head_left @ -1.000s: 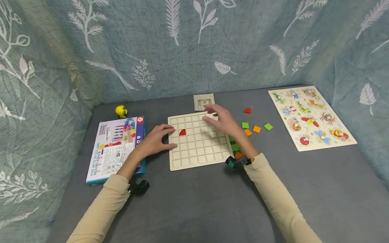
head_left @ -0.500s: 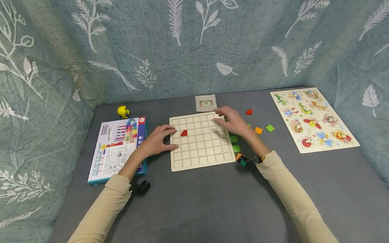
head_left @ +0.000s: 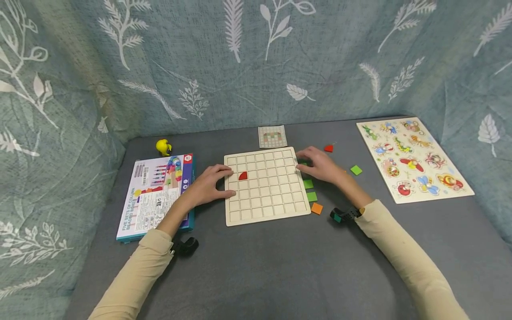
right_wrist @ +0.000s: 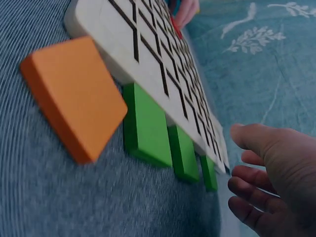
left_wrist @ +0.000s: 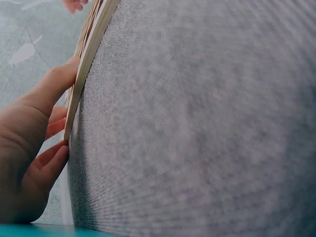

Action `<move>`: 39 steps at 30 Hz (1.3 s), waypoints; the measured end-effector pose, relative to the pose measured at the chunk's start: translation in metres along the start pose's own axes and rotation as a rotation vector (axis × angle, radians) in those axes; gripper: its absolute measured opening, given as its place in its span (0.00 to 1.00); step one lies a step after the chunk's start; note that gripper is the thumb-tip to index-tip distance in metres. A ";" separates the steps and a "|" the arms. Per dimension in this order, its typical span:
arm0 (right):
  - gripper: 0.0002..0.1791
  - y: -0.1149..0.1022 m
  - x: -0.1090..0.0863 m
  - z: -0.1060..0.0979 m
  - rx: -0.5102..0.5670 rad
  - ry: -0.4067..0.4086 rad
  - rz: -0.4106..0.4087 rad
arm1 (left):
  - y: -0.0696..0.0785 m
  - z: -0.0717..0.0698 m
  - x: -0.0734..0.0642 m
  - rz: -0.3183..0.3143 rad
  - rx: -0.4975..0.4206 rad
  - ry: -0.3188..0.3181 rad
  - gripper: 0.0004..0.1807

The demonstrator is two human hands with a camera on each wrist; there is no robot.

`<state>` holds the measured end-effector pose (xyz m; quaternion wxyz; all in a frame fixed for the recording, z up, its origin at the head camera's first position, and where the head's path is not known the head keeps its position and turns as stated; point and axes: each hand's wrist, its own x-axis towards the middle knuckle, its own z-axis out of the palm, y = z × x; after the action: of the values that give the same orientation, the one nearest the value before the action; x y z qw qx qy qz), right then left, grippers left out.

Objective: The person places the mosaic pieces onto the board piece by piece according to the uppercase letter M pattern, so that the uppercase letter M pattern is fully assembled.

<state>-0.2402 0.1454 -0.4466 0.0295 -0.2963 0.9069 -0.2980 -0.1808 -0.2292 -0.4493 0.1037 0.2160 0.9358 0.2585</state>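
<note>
A light wooden grid board (head_left: pixel 266 186) lies on the table between both hands. One red quarter-circle piece (head_left: pixel 243 176) sits in a cell near its upper left. The left hand (head_left: pixel 208 184) rests at the board's left edge, thumb and fingers spread apart and touching it, as the left wrist view also shows. At the upper right edge is the right hand (head_left: pixel 320 165), its fingers loosely bent with nothing between them. Green square tiles (head_left: pixel 311 196) and an orange tile (head_left: pixel 317 208) lie along the board's right side; part of that row is hidden by the right hand.
Behind the board lies a small pattern card (head_left: pixel 272 136). A red piece (head_left: pixel 329 148) and a green tile (head_left: pixel 356 170) lie to the right, before a picture puzzle board (head_left: pixel 416 160). A boxed toy (head_left: pixel 158 195) and a yellow figure (head_left: pixel 163 146) stand left.
My right hand has moved right, from over the board's upper right part to its right edge, uncovering the grid and the orange tile. The left hand stays at the left edge.
</note>
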 end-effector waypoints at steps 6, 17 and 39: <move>0.24 0.004 -0.003 -0.003 -0.006 -0.027 0.029 | 0.000 0.000 0.002 -0.007 0.002 -0.001 0.38; 0.26 0.009 -0.004 -0.010 -0.040 -0.074 0.031 | 0.002 0.000 0.002 0.004 0.001 0.003 0.39; 0.22 0.010 0.000 -0.014 -0.199 -0.200 -0.039 | 0.001 0.000 0.000 0.013 -0.002 0.013 0.38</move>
<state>-0.2483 0.1591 -0.4411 0.0847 -0.3436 0.9186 -0.1760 -0.1803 -0.2280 -0.4486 0.0960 0.2204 0.9348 0.2614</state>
